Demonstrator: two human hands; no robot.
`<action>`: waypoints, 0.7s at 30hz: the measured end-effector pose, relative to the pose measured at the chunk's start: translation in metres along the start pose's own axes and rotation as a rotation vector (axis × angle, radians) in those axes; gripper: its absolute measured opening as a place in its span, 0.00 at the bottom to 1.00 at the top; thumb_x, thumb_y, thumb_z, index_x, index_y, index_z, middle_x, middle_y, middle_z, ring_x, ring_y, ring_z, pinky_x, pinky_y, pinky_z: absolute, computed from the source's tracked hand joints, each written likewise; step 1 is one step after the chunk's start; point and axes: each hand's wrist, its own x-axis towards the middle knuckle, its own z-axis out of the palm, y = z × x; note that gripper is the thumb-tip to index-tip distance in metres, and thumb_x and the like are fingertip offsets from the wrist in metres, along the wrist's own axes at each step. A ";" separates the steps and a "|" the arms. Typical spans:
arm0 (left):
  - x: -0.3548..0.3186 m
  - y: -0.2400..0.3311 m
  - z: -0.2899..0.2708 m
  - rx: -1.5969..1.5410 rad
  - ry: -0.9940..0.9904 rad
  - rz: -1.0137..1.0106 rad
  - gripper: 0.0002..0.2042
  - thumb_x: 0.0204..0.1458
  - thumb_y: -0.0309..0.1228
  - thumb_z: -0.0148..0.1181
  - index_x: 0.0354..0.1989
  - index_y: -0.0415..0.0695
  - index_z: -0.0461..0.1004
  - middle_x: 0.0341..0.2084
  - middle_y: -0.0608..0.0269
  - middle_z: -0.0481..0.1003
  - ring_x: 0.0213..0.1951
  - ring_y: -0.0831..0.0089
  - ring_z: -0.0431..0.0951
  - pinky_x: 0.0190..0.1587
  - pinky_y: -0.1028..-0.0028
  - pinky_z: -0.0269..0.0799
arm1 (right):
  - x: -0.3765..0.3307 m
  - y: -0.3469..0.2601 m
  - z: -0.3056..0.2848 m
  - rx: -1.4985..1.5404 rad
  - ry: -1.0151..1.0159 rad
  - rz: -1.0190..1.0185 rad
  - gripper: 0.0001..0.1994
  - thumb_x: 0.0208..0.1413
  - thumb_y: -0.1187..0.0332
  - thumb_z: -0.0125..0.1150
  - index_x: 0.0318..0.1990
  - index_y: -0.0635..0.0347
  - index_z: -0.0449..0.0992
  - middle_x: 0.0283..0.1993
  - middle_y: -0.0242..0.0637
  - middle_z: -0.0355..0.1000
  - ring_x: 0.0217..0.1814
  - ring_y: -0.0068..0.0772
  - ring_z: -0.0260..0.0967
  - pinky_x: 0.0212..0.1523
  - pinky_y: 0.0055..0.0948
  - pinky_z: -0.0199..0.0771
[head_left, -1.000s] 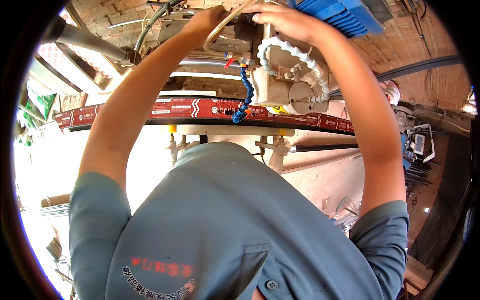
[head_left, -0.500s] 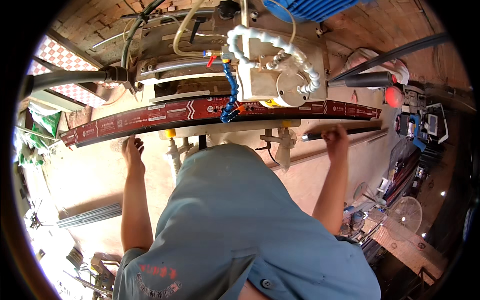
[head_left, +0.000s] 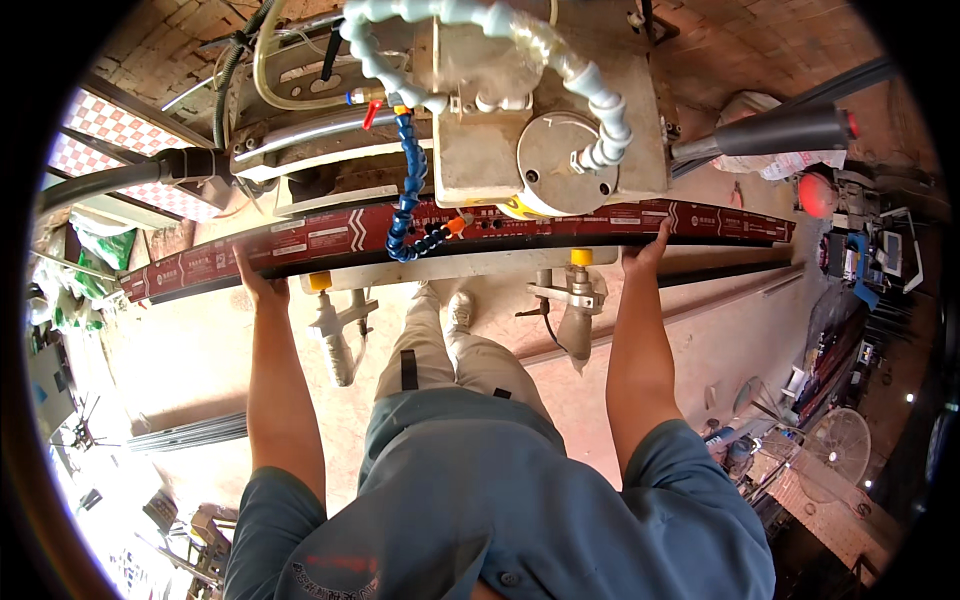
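A long dark profile bar, its top face covered in red printed film, lies across the machine from left to right. My left hand grips its near edge left of the middle, thumb up on the red face and fingers out of sight beneath. Right of the machine head, my right hand has hold of the same edge, its thumb also over the top. A blue jointed hose with an orange nozzle hangs over the bar between my hands, beside the pale machine head.
Two clamp cylinders with yellow caps stand at the near edge of the machine's pale bed. Grey jointed hoses loop above the head. Another dark bar lies behind my right hand. A fan stands at the right.
Both hands have come up to the bar and closed on its near edge; my right hand was apart from it before. My body has drawn back, so my legs and shoes now show.
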 end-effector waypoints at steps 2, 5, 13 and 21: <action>0.004 -0.004 -0.003 -0.001 -0.028 0.054 0.27 0.52 0.59 0.57 0.53 0.53 0.71 0.50 0.62 0.75 0.47 0.61 0.76 0.51 0.58 0.74 | 0.007 0.004 -0.002 0.045 -0.055 -0.075 0.36 0.48 0.38 0.63 0.59 0.50 0.68 0.59 0.31 0.69 0.59 0.35 0.65 0.63 0.40 0.61; 0.002 -0.011 -0.017 -0.116 -0.039 0.106 0.24 0.53 0.58 0.57 0.48 0.53 0.74 0.46 0.64 0.76 0.48 0.62 0.76 0.51 0.57 0.73 | 0.005 0.009 -0.009 0.121 -0.059 -0.085 0.33 0.52 0.40 0.60 0.59 0.51 0.68 0.59 0.32 0.69 0.58 0.36 0.66 0.62 0.40 0.63; -0.045 -0.004 0.014 -0.238 -0.023 0.240 0.20 0.60 0.54 0.49 0.35 0.52 0.76 0.21 0.71 0.74 0.23 0.74 0.72 0.31 0.71 0.74 | 0.003 0.017 -0.027 0.286 -0.133 -0.106 0.30 0.54 0.44 0.59 0.58 0.53 0.69 0.57 0.34 0.70 0.57 0.38 0.66 0.61 0.41 0.63; -0.049 -0.011 0.017 -0.269 0.068 0.363 0.20 0.60 0.53 0.50 0.24 0.51 0.71 0.15 0.71 0.67 0.26 0.74 0.73 0.40 0.65 0.75 | -0.011 -0.001 -0.002 0.297 -0.136 -0.106 0.34 0.47 0.41 0.65 0.58 0.50 0.69 0.58 0.32 0.69 0.59 0.39 0.65 0.61 0.46 0.64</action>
